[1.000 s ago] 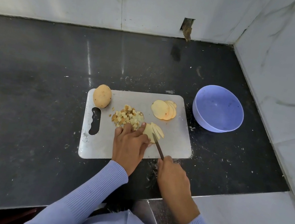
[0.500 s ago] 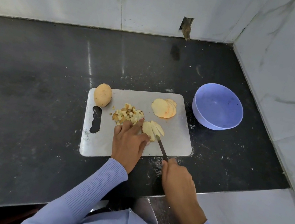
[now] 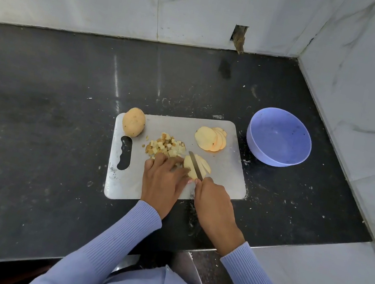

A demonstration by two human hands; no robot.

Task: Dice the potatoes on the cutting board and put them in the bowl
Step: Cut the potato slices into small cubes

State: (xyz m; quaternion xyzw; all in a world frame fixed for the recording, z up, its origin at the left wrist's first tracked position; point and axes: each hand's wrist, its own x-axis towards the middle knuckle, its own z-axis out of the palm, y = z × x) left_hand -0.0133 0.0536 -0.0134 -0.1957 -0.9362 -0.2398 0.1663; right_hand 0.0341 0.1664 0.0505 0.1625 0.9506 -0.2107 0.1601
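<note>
- Fingers of left hand sit touching the slices being cut, just beside the knife; if the blade slips sideways off the wet stack, likely a nick.
- Left hand: fingers bent, pressing the stack down from the left, thumb side against it. Looks like holding, not pinching.
- Right hand: curled round the knife handle, handle itself hidden; blade lies diagonally over the slices, tip toward the dice.
- Stack is fanned, not square; pressed unevenly it could slide apart and give ragged strips.
- Dice pile lies touching the left fingertips; a stroke or a nudge could push cubes off toward the board's handle slot.
- Board is metal on a smooth black counter; judged prone to skate under hard pressure.
- Bowl: on counter just right of the board's far corner, no potato in it that I can see. Nothing moved over yet, task well short of done.
- Second fan of slices, call it far slices, sits between the dice and the bowl; it lies in the path for sweeping dice over.
- Whole potato at the board's far left corner, uncut, partly overhanging the edge; could roll off.
- Crumbs scattered on counter around board.
</note>
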